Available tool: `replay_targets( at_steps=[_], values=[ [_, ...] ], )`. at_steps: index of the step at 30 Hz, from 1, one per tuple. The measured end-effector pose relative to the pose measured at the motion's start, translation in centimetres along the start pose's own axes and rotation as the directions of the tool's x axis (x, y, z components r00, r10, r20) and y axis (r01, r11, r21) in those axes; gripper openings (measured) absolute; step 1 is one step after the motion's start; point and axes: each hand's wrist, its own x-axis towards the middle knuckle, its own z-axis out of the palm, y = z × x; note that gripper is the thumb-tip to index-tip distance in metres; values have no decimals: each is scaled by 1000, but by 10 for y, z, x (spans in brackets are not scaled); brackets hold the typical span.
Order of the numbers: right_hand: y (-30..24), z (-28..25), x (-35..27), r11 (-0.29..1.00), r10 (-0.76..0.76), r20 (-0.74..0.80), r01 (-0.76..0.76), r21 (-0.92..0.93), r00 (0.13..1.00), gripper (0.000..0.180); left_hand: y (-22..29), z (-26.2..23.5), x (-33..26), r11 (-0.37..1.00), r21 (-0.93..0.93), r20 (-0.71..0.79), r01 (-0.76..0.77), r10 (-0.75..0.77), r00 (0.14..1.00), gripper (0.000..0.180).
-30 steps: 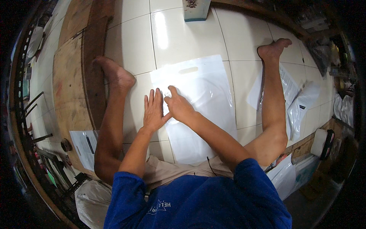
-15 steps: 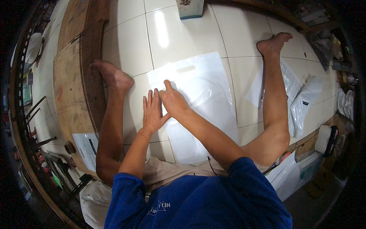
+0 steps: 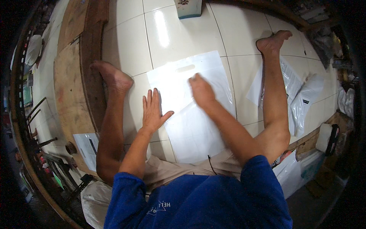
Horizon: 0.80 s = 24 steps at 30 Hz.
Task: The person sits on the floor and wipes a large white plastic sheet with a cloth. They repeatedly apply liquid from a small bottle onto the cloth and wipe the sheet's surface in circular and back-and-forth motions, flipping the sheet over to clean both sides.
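Seen from my head, looking down: I sit on a glossy cream tiled floor [image 3: 179, 34] with my bare legs spread wide, and a flat, clear plastic bag with a die-cut handle slot [image 3: 198, 126] lies on the tiles between them, its slot end away from me and its near end reaching my lap. My left hand [image 3: 153, 110] lies palm down with the fingers spread wide, pressing on the bag's left edge and partly on the tile beside it. My right hand [image 3: 202, 91] rests on the upper middle of the bag, just below the handle slot; it is blurred, the fingers look curled under, and I cannot tell whether it grips anything. My left foot [image 3: 113, 76] rests near a dark wooden plank [image 3: 91, 49] along the floor's left side, and my right foot [image 3: 273, 42] points toward the upper right. Just beyond my right leg lie more clear plastic bags holding white printed sheets [image 3: 301, 95]. A pale green box [image 3: 188, 7] stands at the far edge of the tiles. My blue shirt [image 3: 198, 202] fills the bottom of the view.
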Motion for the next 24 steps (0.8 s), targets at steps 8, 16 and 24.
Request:
replay_targets(
  at_steps=[8,16,24],
  values=[
    [50,-31,-2,995,92,-71,-90,38,993,21,0,2,3,997,-38,-79,-74,71,994,109],
    [-27,42,-23,958,-145,-164,180,224,976,12,-4,2,-1,999,-20,-28,-46,45,999,110],
    [69,-41,-8,962,237,-173,-205,180,956,15,-1,-1,2,1000,-10,-1,-27,27,1000,113]
  ],
)
